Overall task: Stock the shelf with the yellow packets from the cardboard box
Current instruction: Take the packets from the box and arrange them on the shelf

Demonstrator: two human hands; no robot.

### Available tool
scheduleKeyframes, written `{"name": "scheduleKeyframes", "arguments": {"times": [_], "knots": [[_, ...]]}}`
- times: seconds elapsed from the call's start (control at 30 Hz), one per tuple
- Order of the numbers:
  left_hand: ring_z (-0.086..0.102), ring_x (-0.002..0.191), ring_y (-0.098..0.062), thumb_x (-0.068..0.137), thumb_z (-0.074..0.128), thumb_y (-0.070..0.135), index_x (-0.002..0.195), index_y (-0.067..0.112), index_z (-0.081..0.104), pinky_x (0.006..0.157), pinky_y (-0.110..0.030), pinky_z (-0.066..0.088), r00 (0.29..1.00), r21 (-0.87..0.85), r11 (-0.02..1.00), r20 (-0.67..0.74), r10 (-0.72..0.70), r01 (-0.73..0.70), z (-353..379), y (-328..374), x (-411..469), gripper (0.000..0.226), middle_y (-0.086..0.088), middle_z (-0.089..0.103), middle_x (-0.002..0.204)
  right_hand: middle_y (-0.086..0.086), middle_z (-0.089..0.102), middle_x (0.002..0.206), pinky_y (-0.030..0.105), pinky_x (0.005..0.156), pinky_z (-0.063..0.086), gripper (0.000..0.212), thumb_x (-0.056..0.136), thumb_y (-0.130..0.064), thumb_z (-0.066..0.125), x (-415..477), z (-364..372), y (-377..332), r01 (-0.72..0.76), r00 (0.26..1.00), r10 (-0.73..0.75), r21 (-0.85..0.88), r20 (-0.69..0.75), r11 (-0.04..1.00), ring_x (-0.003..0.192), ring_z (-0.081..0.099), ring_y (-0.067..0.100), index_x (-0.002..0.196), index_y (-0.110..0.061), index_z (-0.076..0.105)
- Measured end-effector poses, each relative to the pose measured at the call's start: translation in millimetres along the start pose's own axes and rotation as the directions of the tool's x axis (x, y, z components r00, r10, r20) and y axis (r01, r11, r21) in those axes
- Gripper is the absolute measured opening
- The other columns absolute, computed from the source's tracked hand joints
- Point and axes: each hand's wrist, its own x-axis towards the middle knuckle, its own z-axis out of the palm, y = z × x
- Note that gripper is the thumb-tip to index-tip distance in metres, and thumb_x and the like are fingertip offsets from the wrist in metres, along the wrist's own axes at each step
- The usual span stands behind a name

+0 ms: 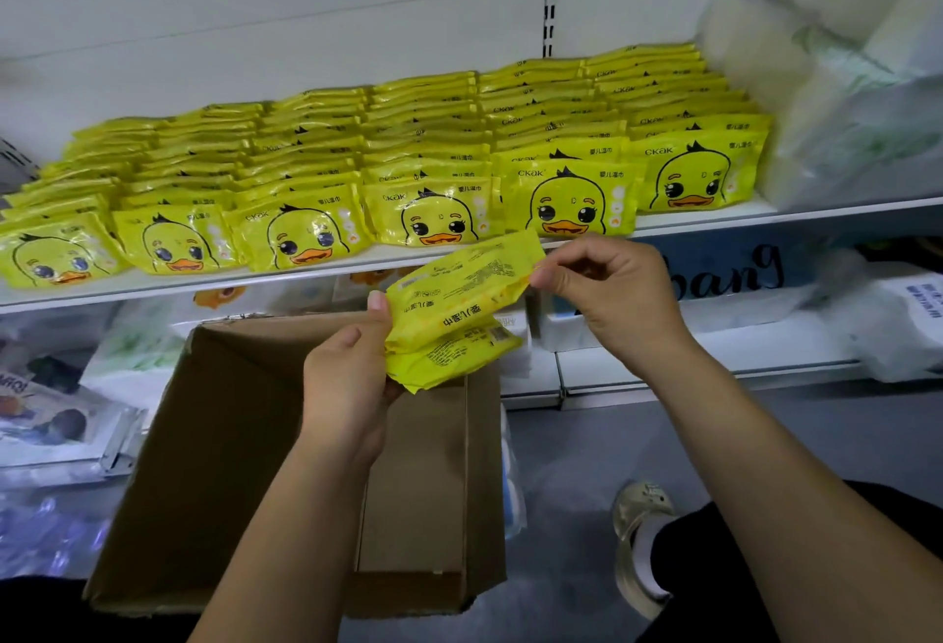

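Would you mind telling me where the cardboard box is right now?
The cardboard box stands open at lower centre-left of the head view, below the shelf, directly beneath the left hand gripping yellow packets.

My left hand [347, 382] grips a flat yellow plastic packet [459, 285] stacked on a second yellow packet [449, 354], both with their printed backs facing me, above the open brown cardboard box [229, 438]; my thumb lies on the top packet's left end. My right hand [612, 295] pinches that top packet's right edge between thumb and forefinger, just in front of the white metal shelf [714, 221]. On the shelf stand six columns of matching yellow duck-face packets [439, 173], upright and leaning back, filed toward the white rear wall.
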Motion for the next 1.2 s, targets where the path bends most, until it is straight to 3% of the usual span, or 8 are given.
{"name": "scheduleKeyframes", "arguments": {"times": [0.17, 0.3, 0.4, 0.57, 0.77, 0.87, 1.07, 1.2], "knots": [[0.070, 0.071, -0.025, 0.094, 0.058, 0.065, 0.083, 0.016, 0.078, 0.066, -0.041, 0.059, 0.953, 0.381, 0.879, 0.027, 0.300, -0.288, -25, -12, 5, 0.054, -0.011, 0.074, 0.074, 0.003, 0.066, 0.105, 0.021, 0.084, 0.049, 0.008, 0.089, -0.019, 0.072, 5, 4, 1, 0.050, 0.998, -0.051, -0.063, -0.025, 0.997, 0.094, 0.063, 0.009, 0.084, -0.013, 0.069], [0.065, 0.073, -0.021, 0.089, 0.064, 0.060, 0.082, 0.012, 0.076, 0.063, -0.035, 0.046, 0.889, 0.626, 0.673, 0.075, 0.451, -0.394, -29, -9, 6, 0.050, -0.003, 0.071, 0.073, 0.003, 0.057, 0.069, 0.014, 0.059, 0.038, 0.020, 0.096, -0.016, 0.065, 4, 11, 0, -0.018, 0.996, 0.009, -0.100, -0.093, 0.995, 0.061, 0.048, 0.001, 0.087, 0.001, 0.061], [0.054, 0.061, -0.019, 0.089, 0.073, 0.046, 0.080, 0.013, 0.074, 0.052, -0.025, 0.035, 0.871, 0.681, 0.597, 0.128, 0.474, -0.425, -24, -1, 3, 0.035, -0.007, 0.065, 0.065, 0.015, 0.054, 0.065, 0.023, 0.057, 0.036, 0.029, 0.097, -0.023, 0.065, 6, 9, -1, -0.064, 0.981, 0.048, -0.078, -0.186, 0.995, 0.061, 0.045, 0.008, 0.086, 0.003, 0.060], [0.045, 0.049, -0.002, 0.090, 0.069, 0.044, 0.077, 0.015, 0.071, 0.048, -0.013, 0.032, 0.884, 0.516, 0.719, 0.255, 0.391, -0.467, -15, 9, -11, 0.031, 0.012, 0.054, 0.049, 0.018, 0.061, 0.077, 0.028, 0.064, 0.040, 0.036, 0.098, -0.034, 0.063, 8, 8, 0, -0.179, 0.954, 0.184, 0.044, -0.235, 0.983, 0.070, 0.050, 0.018, 0.087, 0.000, 0.060], [0.076, 0.089, -0.020, 0.090, 0.061, 0.068, 0.096, 0.018, 0.081, 0.079, -0.034, 0.057, 0.868, 0.328, 0.859, 0.442, 0.228, -0.393, -4, 13, -32, 0.055, -0.003, 0.080, 0.090, 0.025, 0.068, 0.078, 0.031, 0.072, 0.049, 0.034, 0.094, -0.035, 0.069, 10, 4, 8, -0.221, 0.923, 0.220, 0.033, -0.316, 0.975, 0.069, 0.059, 0.016, 0.082, -0.003, 0.063], [0.065, 0.066, -0.004, 0.094, 0.066, 0.044, 0.080, 0.016, 0.077, 0.062, -0.017, 0.049, 0.885, 0.392, 0.822, 0.385, 0.261, -0.413, 7, 13, -34, 0.034, 0.001, 0.076, 0.073, 0.018, 0.067, 0.074, 0.029, 0.072, 0.048, 0.033, 0.093, -0.037, 0.070, 9, -2, 6, -0.254, 0.917, 0.248, 0.022, -0.311, 0.967, 0.068, 0.058, 0.012, 0.079, -0.008, 0.063], [0.056, 0.065, -0.017, 0.097, 0.066, 0.044, 0.080, 0.008, 0.074, 0.064, -0.033, 0.045, 0.892, 0.377, 0.821, 0.323, 0.317, -0.429, 22, 10, -23, 0.041, -0.023, 0.070, 0.078, 0.016, 0.049, 0.073, 0.033, 0.065, 0.035, 0.047, 0.091, -0.045, 0.070, 8, -26, 1, -0.243, 0.909, 0.255, 0.078, -0.329, 0.967, 0.069, 0.041, 0.022, 0.084, 0.000, 0.061], [0.059, 0.064, -0.008, 0.100, 0.064, 0.039, 0.084, 0.007, 0.075, 0.060, -0.034, 0.053, 0.899, 0.272, 0.867, 0.256, 0.354, -0.418, 47, 9, -24, 0.038, -0.010, 0.071, 0.067, 0.009, 0.073, 0.094, 0.043, 0.077, 0.055, 0.049, 0.081, -0.059, 0.071, 5, -41, -8, -0.362, 0.850, 0.468, 0.376, -0.243, 0.853, 0.085, 0.067, 0.024, 0.097, -0.013, 0.072]]}}
